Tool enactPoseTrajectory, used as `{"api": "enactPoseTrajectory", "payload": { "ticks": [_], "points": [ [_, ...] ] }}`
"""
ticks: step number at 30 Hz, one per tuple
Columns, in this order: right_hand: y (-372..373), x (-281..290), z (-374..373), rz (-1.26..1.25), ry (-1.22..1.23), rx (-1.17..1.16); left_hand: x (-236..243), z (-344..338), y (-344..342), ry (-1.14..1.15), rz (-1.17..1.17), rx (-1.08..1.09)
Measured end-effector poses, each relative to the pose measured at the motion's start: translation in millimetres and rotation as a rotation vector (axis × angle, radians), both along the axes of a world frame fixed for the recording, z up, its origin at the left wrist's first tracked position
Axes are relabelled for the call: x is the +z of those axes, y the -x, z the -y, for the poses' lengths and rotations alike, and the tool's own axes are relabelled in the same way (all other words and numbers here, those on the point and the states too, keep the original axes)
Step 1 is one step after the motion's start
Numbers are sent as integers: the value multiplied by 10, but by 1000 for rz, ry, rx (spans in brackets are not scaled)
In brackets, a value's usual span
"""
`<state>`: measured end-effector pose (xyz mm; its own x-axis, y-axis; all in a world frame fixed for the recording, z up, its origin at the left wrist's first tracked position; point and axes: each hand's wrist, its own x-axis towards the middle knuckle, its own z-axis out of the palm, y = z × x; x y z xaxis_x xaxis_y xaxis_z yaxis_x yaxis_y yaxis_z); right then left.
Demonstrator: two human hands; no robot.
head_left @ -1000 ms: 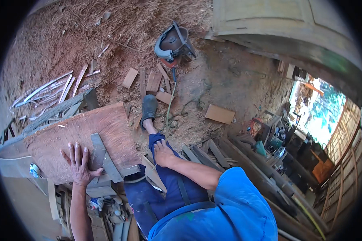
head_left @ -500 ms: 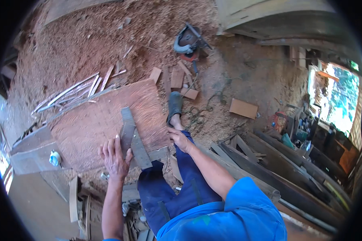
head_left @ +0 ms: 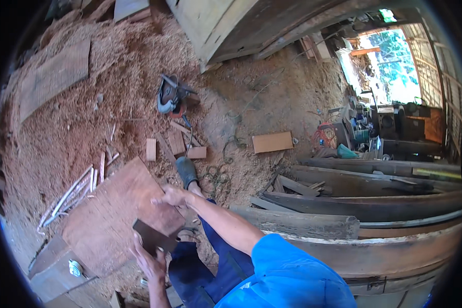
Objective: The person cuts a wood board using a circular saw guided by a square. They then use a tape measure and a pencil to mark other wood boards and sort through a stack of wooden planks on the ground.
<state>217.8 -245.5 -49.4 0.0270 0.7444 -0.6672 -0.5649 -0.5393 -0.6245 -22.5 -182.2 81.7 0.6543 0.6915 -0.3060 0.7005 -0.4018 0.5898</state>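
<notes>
My left hand grips a dark flat piece of wood, thumb on its near side, and holds it tilted at the near edge of a reddish-brown wooden panel. My right hand reaches over the panel's right corner with its fingers apart and nothing visible in them. Whether its fingertips touch the panel cannot be made out. A small round white-and-teal object, possibly a tape measure, sits on a grey board left of the panel.
A circular saw lies on the sawdust ahead, near small wood offcuts. Another block lies to the right. Long planks are stacked at my right, and thin strips lie beyond the panel. My shoe stands beside the panel.
My left hand has taken hold of the dark wood and lifted it off the panel. My right hand has moved from my knee to over the panel. The view has swung right.
</notes>
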Motion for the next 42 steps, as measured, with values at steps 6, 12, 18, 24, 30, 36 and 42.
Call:
{"api": "enactPoseTrajectory", "payload": {
  "ticks": [6, 12, 18, 24, 30, 36, 42],
  "points": [
    [-54, 667, 1044, -65, 88, -299, 823, 396, 530, 124, -143, -27],
    [-492, 1935, 2734, 24, 340, -617, 1089, 217, 860, 617, -262, -69],
    [-588, 2517, 3907, 142, 492, -966, 579, -392, 956, 655, 38, 281],
    [-1061, 1884, 3973, 269, 721, -1405, 378, -1134, 604, 698, 86, 313],
    [-1994, 315, 4547, 344, 603, -2005, -150, -1712, 802, 610, 25, 423],
    [-2017, -458, 3754, -62, 674, -1577, -358, -2091, 93, 196, -112, 394],
    [-2210, -351, 1732, -107, 561, -994, -588, -2272, -64, -349, -306, 105]
  ]
}}
